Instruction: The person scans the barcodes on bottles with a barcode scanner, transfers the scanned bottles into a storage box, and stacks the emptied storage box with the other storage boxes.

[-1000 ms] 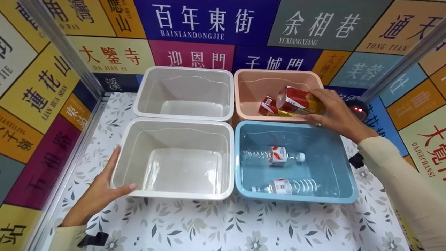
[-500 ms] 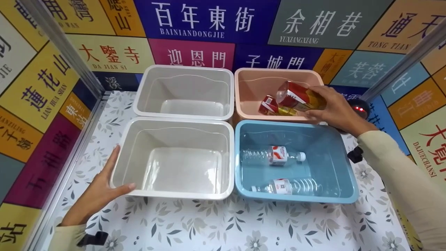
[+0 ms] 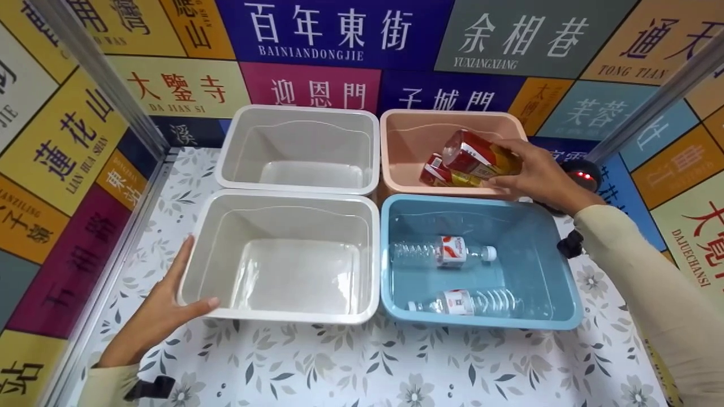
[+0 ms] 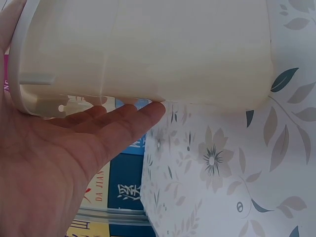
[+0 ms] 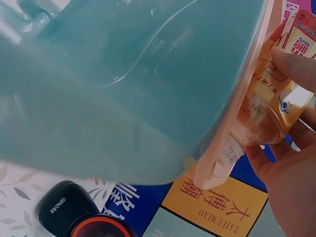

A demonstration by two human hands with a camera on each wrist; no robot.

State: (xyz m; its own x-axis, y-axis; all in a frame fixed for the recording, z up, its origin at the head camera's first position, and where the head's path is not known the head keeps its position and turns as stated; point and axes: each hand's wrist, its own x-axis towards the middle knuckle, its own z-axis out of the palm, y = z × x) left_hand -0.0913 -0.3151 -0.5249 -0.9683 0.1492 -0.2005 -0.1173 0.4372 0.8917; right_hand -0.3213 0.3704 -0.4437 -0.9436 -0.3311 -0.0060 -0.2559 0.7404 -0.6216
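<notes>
To the left of the blue bin (image 3: 486, 321), the left hand (image 3: 161, 311) is touching the near white bin (image 3: 300, 277), fingers extending straight. Behind the blue bin, the right hand (image 3: 540, 175) is gripping the right end of a red-and-gold container (image 3: 478, 155), tilted at the pink bin's (image 3: 416, 133) mouth.

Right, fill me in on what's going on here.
A person's right hand holds a tilted red-and-gold container at the opening of the pink bin, where another red-and-gold item lies. The left hand rests against the near white bin at its left front corner. Two clear bottles lie on their sides in the blue bin.
</notes>
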